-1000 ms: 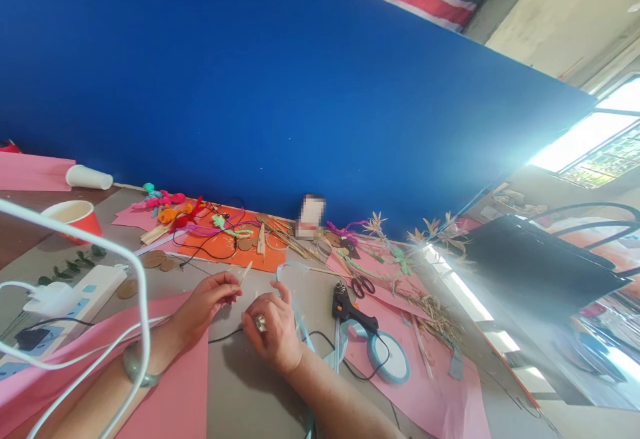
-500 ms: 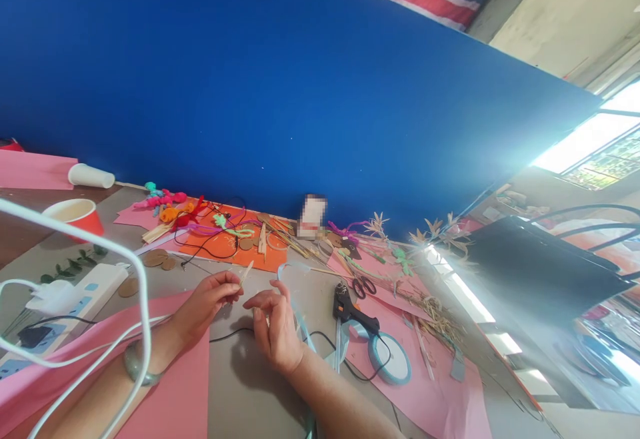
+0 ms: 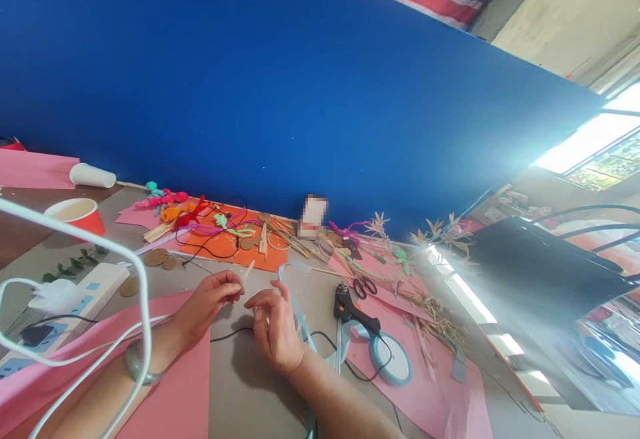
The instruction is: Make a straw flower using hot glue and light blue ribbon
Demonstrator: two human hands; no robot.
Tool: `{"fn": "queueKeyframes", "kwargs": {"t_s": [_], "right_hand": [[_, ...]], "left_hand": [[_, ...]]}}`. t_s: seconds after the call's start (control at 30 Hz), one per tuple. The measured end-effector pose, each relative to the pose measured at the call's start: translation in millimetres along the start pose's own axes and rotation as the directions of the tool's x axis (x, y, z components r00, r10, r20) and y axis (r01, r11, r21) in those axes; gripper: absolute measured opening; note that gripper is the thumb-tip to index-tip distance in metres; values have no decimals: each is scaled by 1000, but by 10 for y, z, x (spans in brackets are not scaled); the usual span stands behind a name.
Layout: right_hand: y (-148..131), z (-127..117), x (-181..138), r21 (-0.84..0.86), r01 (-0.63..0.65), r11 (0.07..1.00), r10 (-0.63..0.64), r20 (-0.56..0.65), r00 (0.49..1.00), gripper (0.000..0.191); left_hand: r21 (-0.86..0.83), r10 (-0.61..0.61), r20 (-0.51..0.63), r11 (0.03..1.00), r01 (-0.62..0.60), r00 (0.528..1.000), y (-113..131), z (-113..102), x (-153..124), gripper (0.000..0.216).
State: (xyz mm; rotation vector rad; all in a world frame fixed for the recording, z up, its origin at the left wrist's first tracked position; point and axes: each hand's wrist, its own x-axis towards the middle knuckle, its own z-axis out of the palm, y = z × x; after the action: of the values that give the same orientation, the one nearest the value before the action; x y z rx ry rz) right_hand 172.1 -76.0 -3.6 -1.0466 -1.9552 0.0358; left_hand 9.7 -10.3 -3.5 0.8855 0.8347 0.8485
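We see the left hand (image 3: 207,302), forearm lying on pink paper (image 3: 185,399), pinching a thin pale strip (image 3: 247,272) just above the grey table (image 3: 240,399). The right hand (image 3: 277,332) arches just beside it, thumb and forefinger close together, perhaps on the light-blue ribbon (image 3: 303,330); we cannot tell. The white card (image 3: 312,216) is blurred, unreadable.

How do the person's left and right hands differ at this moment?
The left hand pinches a small pale stick; the right hand has its fingers loosely apart, with no grip that shows. The left wrist wears a green bangle; the right wrist is bare. Both are over the grey table, close together.
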Motion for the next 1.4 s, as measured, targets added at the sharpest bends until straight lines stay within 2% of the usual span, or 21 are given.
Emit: {"fn": "queueKeyframes", "kwargs": {"t_s": [0.13, 0.33, 0.77, 1.13, 1.4], "right_hand": [[-34, 2, 28, -16, -2, 1000, 3, 23, 1000, 23], [-27, 21, 21, -19, -4, 1000, 4, -14, 1000, 28], [-10, 48, 22, -32, -34, 999, 35, 31, 999, 37], [-47, 17, 43, -30, -51, 998, 52, 39, 998, 30], [-44, 15, 56, -145, -24, 989, 37, 86, 996, 10]], "left_hand": [[-3, -7, -8, 1000, 7, 1000, 3, 1, -8, 14], [0, -10, -2, 1000, 10, 1000, 7, 3, -17, 13], [1, 7, 25, 1000, -7, 1000, -8, -7, -3, 13], [9, 7, 29, 1000, -8, 1000, -3, -10, -8, 14], [-11, -5, 10, 1000, 5, 1000, -21, -11, -7, 13]]}}
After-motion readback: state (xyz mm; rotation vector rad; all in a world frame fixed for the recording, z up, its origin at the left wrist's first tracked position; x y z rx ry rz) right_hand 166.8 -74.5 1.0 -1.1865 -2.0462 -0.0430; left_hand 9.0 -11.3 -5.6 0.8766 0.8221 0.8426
